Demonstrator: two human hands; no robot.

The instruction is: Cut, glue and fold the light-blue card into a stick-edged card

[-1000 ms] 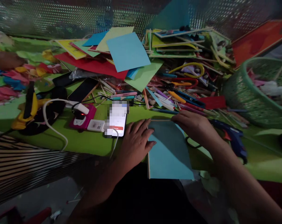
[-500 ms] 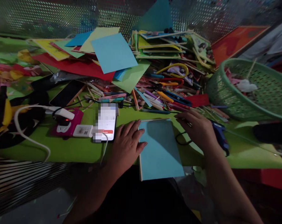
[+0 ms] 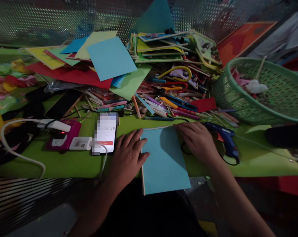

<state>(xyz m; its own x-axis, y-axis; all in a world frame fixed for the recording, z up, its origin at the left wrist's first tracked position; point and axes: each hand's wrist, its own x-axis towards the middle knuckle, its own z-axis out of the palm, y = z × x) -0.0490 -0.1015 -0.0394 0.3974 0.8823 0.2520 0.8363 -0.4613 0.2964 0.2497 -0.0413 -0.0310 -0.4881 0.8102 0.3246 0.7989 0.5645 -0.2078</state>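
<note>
A light-blue sheet of paper (image 3: 163,161) lies at the table's front edge, its near part jutting past it. One thin wooden stick (image 3: 143,177) runs along its left side, and another stick (image 3: 158,128) lines the top. My left hand (image 3: 129,156) lies flat over the left edge, fingers spread, thumb on the paper. At the upper right corner, my right hand (image 3: 198,140) rests with its fingers stretched over the right edge; nothing shows in its grasp. A blue glue gun (image 3: 229,141) lies just right of that hand.
A phone (image 3: 105,131) and a magenta power strip (image 3: 66,136) with white cables sit at left. Pens, scissors (image 3: 173,101) and sticks crowd the back below piled coloured paper (image 3: 111,58). At right stands a green basket (image 3: 237,95).
My right hand has moved in left onto the paper's upper right edge, its fingers now lowered. My left hand stays on the left edge. The whole view has shifted slightly.
</note>
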